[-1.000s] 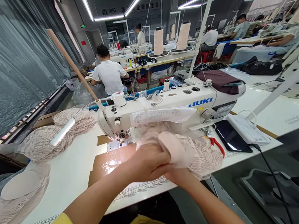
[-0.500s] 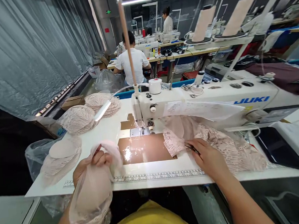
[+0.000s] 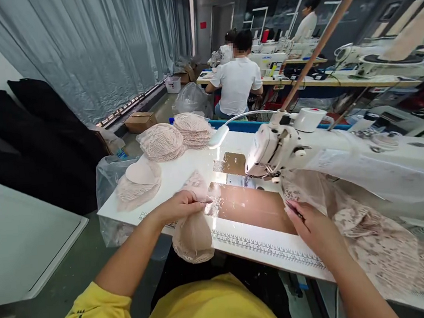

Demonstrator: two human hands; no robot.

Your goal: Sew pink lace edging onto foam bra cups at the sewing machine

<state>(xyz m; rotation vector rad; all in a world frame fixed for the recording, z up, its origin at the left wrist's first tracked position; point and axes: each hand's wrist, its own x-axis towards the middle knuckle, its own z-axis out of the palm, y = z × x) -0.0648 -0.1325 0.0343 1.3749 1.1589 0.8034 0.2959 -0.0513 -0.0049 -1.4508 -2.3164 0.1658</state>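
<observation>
My left hand (image 3: 182, 208) is closed in a pinch on a pale pink lace cup piece (image 3: 193, 236). Part of this piece stands up above the fingers, and its rounded part hangs over the table's front edge. Small dark thread snips (image 3: 295, 210) are in my right hand (image 3: 315, 227), partly hidden by the fingers. Just beyond their tip lies sheer pink lace fabric (image 3: 372, 234), spread along the right side under the sewing machine (image 3: 328, 145). Between my hands, a brown shiny plate (image 3: 250, 207) covers the table in front of the needle area.
Lace cup pieces stand in stacks (image 3: 162, 142) at the table's back left. A flat round pad (image 3: 140, 174) tops another pile nearer me. A lamp (image 3: 218, 136) on a bent arm lights the needle area. A printed ruler (image 3: 263, 245) runs along the front edge. Co-workers (image 3: 237, 81) are beyond.
The view has swung left. My left hand has turned and now pinches the cup piece over the table's edge, where it was bunched before. My right hand keeps the snips by the lace.
</observation>
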